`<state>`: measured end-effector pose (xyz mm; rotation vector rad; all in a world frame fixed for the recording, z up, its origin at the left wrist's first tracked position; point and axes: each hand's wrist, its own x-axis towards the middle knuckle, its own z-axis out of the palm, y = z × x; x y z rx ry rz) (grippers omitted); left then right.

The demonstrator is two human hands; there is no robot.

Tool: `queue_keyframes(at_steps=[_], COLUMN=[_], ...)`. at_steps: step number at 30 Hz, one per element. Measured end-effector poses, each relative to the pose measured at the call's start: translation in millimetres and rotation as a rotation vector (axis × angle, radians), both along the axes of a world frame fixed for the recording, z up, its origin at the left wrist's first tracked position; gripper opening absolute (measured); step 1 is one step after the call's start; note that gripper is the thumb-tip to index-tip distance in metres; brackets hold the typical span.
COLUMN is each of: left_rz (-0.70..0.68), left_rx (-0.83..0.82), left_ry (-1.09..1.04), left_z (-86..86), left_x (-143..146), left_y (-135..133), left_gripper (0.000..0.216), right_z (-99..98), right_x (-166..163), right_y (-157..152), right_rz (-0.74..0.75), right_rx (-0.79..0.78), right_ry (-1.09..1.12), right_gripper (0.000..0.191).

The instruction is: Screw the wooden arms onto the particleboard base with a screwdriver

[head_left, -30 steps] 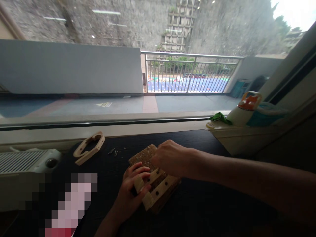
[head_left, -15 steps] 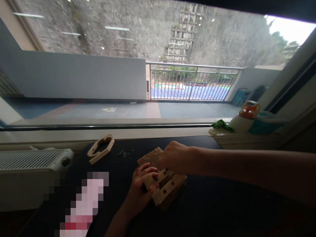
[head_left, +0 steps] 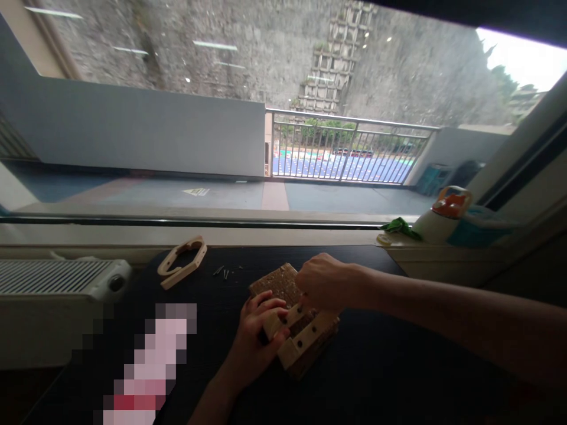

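Dark table (head_left: 376,366) under a wide window.

- **Work piece:** A brown board (head_left: 277,280) lies flat near the middle of the table. Two pale wooden strips (head_left: 305,339) with drilled holes are laid across its near end, side by side and at a slant.
- **Left hand:** The left hand (head_left: 259,330) is closed over the left ends of the strips. The fingers are curled on top and the thumb is tucked below, so the strips are pinned against the board.
- **Right hand:** The right hand (head_left: 325,283) is brought in from the right. Its fingers are bunched and pointed down onto the farther strip, close to a hole. The fingertips are hidden by the knuckles, so it cannot be told whether anything is pinched between them.
- **Step in hand (judged):** Something is being fitted or pressed at a hole in the farther strip while the stack is braced.
- **Next move (judged):** The left-hand clamp must be held firm, so that the strips are not skewed, and pressure must be kept straight down over the hole.

Further things noted:

- Small metal pins (head_left: 224,273) are scattered beyond the board, apart from both hands.
- A curved wooden piece (head_left: 181,265) lies farther left, near the table's far edge.
- A white radiator (head_left: 57,283) stands to the left of the table.
- A bottle (head_left: 443,215) with an orange top lies on the sill to the right, with a green cloth (head_left: 398,227) just beside it.
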<state>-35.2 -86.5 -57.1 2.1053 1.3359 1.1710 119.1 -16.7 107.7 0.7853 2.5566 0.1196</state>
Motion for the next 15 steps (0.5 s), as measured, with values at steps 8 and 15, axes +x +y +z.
queue_keyframes(at_steps=[8, 15], left_rz=[-0.011, -0.021], left_rx=[-0.018, -0.024], left_ry=[0.002, 0.011], left_z=[-0.7, -1.9], left_x=[0, -1], left_y=[-1, 0], left_gripper=[0.024, 0.024], right_z=[20.1, 10.3], right_x=[6, 4], right_y=[-5, -7], right_rz=[0.143, 0.191], right_rx=[-0.029, -0.04], right_ry=[0.022, 0.015], right_gripper=[0.017, 0.011])
